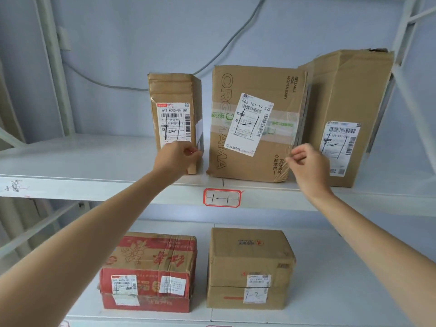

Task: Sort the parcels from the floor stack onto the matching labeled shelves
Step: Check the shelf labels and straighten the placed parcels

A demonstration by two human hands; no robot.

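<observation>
Both bare arms reach up to the white metal upper shelf point(70, 161), whose front edge carries a red-bordered paper tag point(222, 197) handwritten "1-1", below and between the hands. The left hand point(177, 159) has its fingers curled against the lower front of a narrow upright brown cardboard parcel point(174, 95), taped smooth and bearing a white shipping label point(175, 123); whether it truly grips the parcel I cannot tell. The right hand point(306, 164) hangs with loosely curled fingers at the crinkled, taped lower right corner of a broad flat brown cardboard box point(257, 81) printed with large letters, a tilted white label point(249, 123) across its clear tape band; it holds nothing. Just right of that hand stands a tall creased cardboard carton point(349, 90). Beneath the arms, on the lower shelf point(342, 279), sit a red-and-tan printed box point(151, 256) under the left forearm and a squat plain brown box point(250, 256) marked "1-2".
</observation>
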